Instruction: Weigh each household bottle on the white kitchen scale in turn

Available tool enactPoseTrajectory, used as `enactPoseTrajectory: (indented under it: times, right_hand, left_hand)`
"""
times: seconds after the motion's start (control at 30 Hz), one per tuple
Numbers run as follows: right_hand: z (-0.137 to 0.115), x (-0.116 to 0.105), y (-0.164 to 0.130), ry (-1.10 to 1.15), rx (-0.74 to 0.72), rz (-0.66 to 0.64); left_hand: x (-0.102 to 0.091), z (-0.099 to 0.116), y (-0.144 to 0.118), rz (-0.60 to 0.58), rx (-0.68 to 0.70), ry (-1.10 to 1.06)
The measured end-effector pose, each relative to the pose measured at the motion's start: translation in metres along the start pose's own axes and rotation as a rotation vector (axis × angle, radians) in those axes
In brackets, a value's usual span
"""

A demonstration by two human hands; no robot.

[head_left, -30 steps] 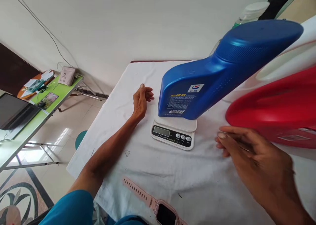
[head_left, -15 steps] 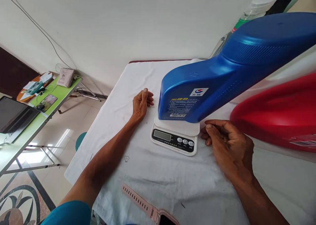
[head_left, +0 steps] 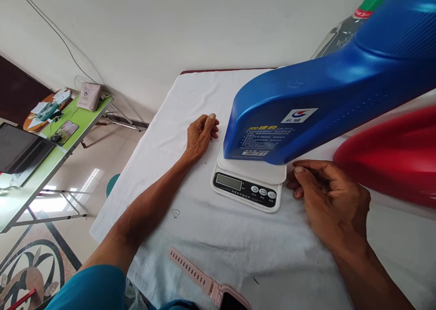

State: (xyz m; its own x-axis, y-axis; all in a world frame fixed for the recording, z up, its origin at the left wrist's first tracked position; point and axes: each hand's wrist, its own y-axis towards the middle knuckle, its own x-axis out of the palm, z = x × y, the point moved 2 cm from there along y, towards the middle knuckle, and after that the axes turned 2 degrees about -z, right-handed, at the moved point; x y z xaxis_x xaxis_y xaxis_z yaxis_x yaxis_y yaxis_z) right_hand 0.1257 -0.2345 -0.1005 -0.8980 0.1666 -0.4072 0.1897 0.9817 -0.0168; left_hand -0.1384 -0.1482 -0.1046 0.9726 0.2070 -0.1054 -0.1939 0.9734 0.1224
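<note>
With the blue jug (head_left: 306, 105) stood on the scale (head_left: 250, 183), the left hand (head_left: 200, 135) loosely curled and empty left of it, the right hand (head_left: 329, 201) curled empty at its right, the reading could be disturbed by a nudge.

left hand (head_left: 200, 135): forearm stretched forward, resting on its edge, fingers loosely curled, holding nothing | right hand (head_left: 332, 203): palm down (knuckles up), fingers bent inward, thumb tucked beside them, grasping nothing visible
</note>
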Motion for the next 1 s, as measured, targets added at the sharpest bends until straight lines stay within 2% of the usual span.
enactPoseTrajectory:
  times: [0.33, 0.5, 0.57, 0.63, 0.7, 0.8, 0.9, 1.0]
  right_hand:
    - [0.005, 0.000, 0.002, -0.024, -0.010, 0.022]
    - [0.003, 0.000, 0.001, -0.032, 0.000, 0.018]
    - [0.003, 0.000, 0.002, -0.030, 0.000, 0.014]
    - [0.004, 0.000, 0.002, -0.024, 0.005, 0.009]
    - [0.004, 0.000, 0.001, 0.002, 0.006, 0.012]
    - [0.002, -0.001, -0.002, 0.047, -0.016, 0.036]
    - [0.000, 0.001, -0.006, 0.055, -0.077, 0.090]
    - [0.000, 0.003, -0.007, 0.064, -0.137, 0.105]
  left_hand:
    - [-0.001, -0.007, 0.000, -0.026, 0.019, 0.008]
    - [0.000, -0.007, -0.001, 0.004, -0.001, 0.000]
    - [-0.001, -0.002, -0.005, 0.039, 0.053, -0.008]
    - [-0.003, 0.006, -0.012, 0.056, 0.166, -0.016]
    - [-0.003, 0.016, -0.020, 0.010, 0.298, -0.011]
    - [-0.001, 0.029, -0.027, -0.149, 0.425, 0.064]
    - [0.001, 0.036, -0.024, -0.274, 0.427, 0.153]
    - [0.004, 0.046, -0.020, -0.369, 0.336, 0.130]
